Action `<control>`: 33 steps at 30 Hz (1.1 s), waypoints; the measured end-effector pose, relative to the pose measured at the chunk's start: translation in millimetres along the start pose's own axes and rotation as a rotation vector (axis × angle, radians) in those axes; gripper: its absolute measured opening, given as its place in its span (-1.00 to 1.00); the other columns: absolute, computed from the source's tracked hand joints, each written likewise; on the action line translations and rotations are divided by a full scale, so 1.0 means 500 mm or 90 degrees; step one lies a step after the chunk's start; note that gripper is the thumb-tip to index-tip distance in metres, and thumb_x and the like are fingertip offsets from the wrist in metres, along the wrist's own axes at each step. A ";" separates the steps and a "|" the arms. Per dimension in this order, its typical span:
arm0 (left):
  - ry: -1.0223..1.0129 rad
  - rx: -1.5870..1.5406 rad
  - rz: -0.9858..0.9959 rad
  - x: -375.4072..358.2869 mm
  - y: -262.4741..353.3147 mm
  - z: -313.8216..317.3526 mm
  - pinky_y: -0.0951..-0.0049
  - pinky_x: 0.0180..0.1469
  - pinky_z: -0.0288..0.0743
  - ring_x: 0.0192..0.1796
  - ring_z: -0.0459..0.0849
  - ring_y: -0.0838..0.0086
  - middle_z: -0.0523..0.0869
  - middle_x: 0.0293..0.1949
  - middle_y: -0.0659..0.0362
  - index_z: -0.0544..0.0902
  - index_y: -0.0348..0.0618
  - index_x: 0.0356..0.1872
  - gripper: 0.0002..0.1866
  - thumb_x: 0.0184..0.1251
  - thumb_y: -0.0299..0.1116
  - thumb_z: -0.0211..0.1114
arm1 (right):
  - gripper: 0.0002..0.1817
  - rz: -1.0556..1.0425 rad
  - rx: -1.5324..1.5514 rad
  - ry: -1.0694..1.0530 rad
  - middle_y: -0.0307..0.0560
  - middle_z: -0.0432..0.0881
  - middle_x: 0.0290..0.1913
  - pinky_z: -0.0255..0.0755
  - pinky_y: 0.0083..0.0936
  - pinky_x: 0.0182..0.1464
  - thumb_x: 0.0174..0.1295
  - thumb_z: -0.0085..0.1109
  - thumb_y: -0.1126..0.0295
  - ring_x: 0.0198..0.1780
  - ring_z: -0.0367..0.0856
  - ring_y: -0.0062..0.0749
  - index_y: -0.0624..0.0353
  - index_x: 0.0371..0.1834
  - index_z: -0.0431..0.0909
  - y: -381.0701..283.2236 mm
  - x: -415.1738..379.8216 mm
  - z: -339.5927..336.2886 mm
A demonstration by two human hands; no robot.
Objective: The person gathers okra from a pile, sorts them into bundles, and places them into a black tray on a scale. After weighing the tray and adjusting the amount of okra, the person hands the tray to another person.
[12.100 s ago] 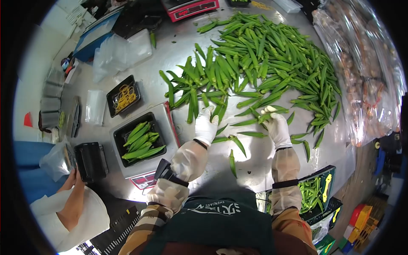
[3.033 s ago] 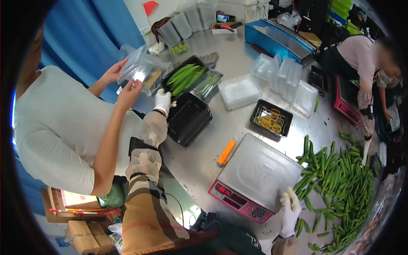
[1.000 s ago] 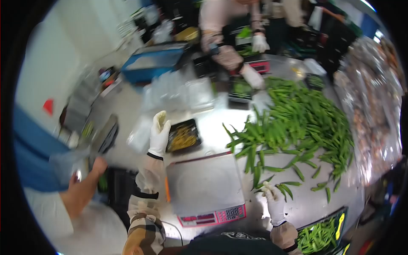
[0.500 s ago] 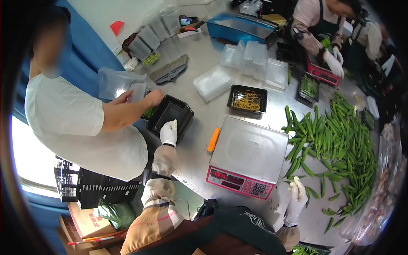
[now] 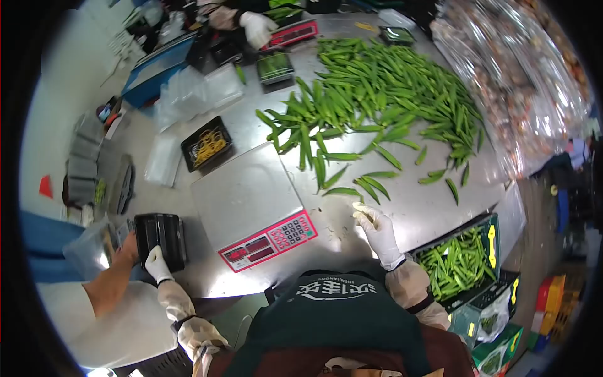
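Observation:
My left hand (image 5: 158,265), in a white glove, pinches the near edge of a black plastic tray (image 5: 157,231) at the left of the table. A co-worker's bare hand (image 5: 129,247) is at the tray's left side. My right hand (image 5: 379,239), also gloved, hovers over the table's near side with fingers loosely bent and apart, holding nothing. Just beyond it lie several loose okra pods (image 5: 370,185), with a large okra pile (image 5: 389,94) farther back. Between my hands stands a red-edged digital scale (image 5: 248,195), nothing on its plate.
A black tray of rubber bands (image 5: 209,146) sits behind the scale. Clear plastic lids (image 5: 188,94) and a filled okra tray (image 5: 275,68) are farther back. A crate of okra (image 5: 455,261) stands at my right, below bagged goods (image 5: 515,88). Another co-worker's gloved hand (image 5: 257,29) is across the table.
My view has swung to the right, so the okra pile and crate show more fully. My left hand stays on the black tray; my right hand remains off the okra.

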State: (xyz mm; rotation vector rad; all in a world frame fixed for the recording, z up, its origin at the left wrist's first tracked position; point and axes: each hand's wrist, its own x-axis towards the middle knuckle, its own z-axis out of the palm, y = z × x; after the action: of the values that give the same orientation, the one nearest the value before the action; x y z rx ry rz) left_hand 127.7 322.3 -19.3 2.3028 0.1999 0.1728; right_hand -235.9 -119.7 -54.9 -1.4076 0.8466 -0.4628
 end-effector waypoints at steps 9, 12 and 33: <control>0.245 -0.043 0.432 -0.133 0.242 0.044 0.31 -0.05 0.58 -0.23 0.72 0.26 0.80 -0.22 0.00 0.77 -0.35 -0.23 -0.80 0.31 -0.38 0.36 | -0.71 0.028 -0.280 0.062 -0.33 0.68 -0.29 0.34 -0.68 -0.45 0.38 0.21 0.44 -0.47 0.42 -0.74 0.18 0.13 0.66 0.197 0.017 -0.189; -0.092 0.099 0.497 -0.194 0.263 0.131 0.30 0.05 0.52 -0.13 0.70 0.23 0.79 -0.24 0.06 0.80 -0.18 -0.21 -0.84 0.32 -0.35 0.37 | -0.75 0.092 -0.319 0.119 -0.26 0.71 -0.32 0.38 -0.62 -0.44 0.35 0.22 0.45 -0.48 0.47 -0.68 0.18 0.06 0.70 0.180 0.078 -0.213; -0.439 -0.139 0.593 -0.437 0.517 0.702 0.29 -0.14 0.54 -0.23 0.64 0.15 0.67 -0.30 0.01 0.66 -0.18 -0.30 -0.83 0.21 -0.32 0.42 | -0.45 0.063 -0.898 0.711 0.15 0.72 -0.07 0.55 -0.26 0.04 0.07 0.33 0.62 -0.08 0.69 -0.06 0.27 0.21 0.56 0.177 -0.090 -0.757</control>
State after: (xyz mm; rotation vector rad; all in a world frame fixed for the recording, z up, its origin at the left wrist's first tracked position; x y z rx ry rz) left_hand 2.7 -145.6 -77.0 1.9340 -1.1799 -0.1391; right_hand -563.9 -325.4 -110.3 -2.3393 2.4432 -0.5936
